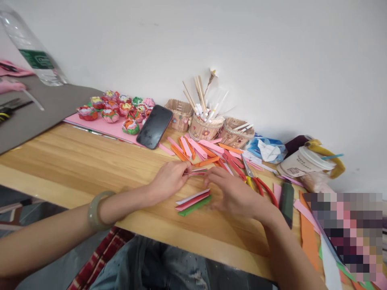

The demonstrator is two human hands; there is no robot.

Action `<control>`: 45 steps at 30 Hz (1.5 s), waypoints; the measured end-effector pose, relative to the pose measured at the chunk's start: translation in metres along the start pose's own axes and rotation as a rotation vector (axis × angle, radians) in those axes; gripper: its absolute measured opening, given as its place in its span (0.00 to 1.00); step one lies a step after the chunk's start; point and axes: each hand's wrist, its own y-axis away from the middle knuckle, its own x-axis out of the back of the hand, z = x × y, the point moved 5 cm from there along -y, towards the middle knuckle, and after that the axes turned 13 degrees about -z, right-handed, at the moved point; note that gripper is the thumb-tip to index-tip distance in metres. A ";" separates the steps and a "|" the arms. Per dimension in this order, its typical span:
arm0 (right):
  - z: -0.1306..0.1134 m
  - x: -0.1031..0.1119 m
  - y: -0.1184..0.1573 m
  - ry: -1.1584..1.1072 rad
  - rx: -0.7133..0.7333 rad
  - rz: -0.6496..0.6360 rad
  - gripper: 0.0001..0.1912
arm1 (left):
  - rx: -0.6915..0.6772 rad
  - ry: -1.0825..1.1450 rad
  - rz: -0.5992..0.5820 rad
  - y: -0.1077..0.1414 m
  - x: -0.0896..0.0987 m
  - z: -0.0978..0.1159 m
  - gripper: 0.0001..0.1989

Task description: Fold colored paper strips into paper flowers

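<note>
My left hand [172, 177] is closed, pinching a thin stack of folded paper strips [198, 172] just above the wooden table [99, 161]. At the stack's other end is my right hand [232, 193], its fingers bent and apart. Whether its fingertips touch the strips I cannot tell. Between my hands and nearer to me lie folded strips in white, red and green [195, 204], side by side. Beyond them spreads a loose pile of pink and orange folded strips [205, 149]. Red-handled scissors [256, 181] lie by the pile, right of my right hand.
Colourful folded paper flowers [110, 116] sit on a pink sheet [111, 131], with a phone [155, 127] leaning beside them. Decorated baskets [205, 129] hold sticks along the wall. A paper cup [305, 162], a dark green block [286, 205] and orange paper [308, 237] are at right.
</note>
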 end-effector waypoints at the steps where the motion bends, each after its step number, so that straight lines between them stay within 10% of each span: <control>1: -0.004 -0.004 -0.003 0.006 0.010 -0.044 0.15 | -0.002 0.012 0.001 0.000 0.000 0.000 0.06; 24: 0.018 -0.025 -0.025 -0.061 -0.131 0.133 0.08 | 0.042 0.172 -0.072 -0.003 0.002 -0.008 0.08; 45: 0.002 -0.028 -0.026 0.334 -0.097 0.221 0.08 | -0.264 -0.010 -0.186 -0.004 0.001 -0.003 0.08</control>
